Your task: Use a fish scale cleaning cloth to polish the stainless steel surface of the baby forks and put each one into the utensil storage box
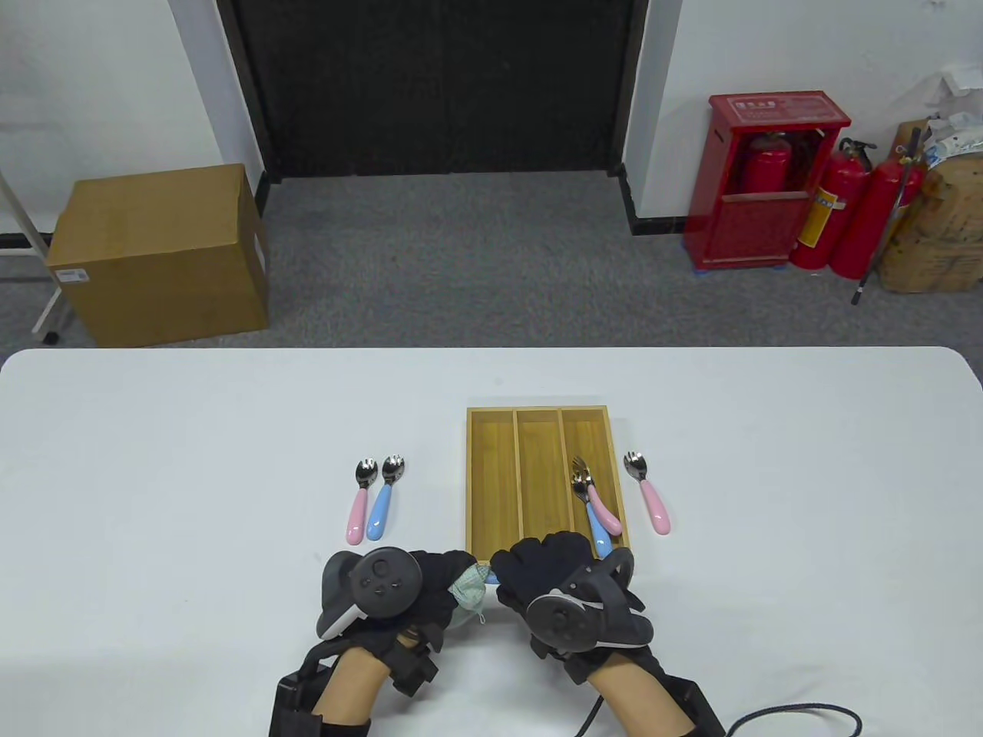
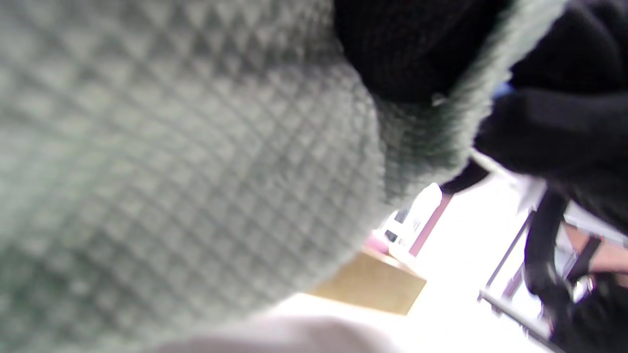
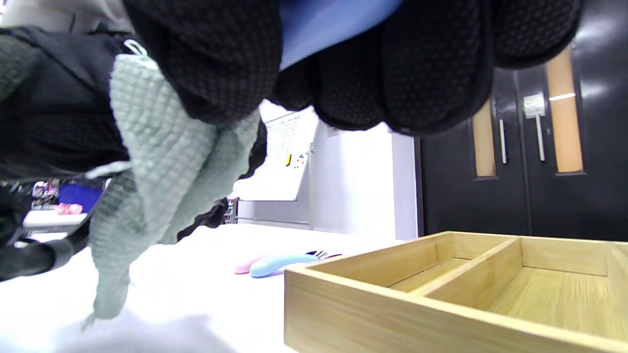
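Both hands meet just in front of the wooden utensil box (image 1: 491, 476). My left hand (image 1: 430, 591) grips the pale green fish scale cloth (image 1: 468, 593), which fills the left wrist view (image 2: 171, 162) and hangs at the left of the right wrist view (image 3: 157, 196). My right hand (image 1: 553, 568) holds a blue-handled fork (image 3: 333, 22) by its handle; its steel end is wrapped in the cloth and hidden. A pink fork (image 1: 607, 516) and a blue one (image 1: 599, 530) lie in the box's right compartment.
A pink fork (image 1: 358, 503) and a blue fork (image 1: 382, 499) lie side by side left of the box. Another pink fork (image 1: 649, 499) lies to its right. The box's left and middle compartments hold nothing. Beyond the table stand a cardboard box (image 1: 161, 253) and fire extinguishers (image 1: 837, 207).
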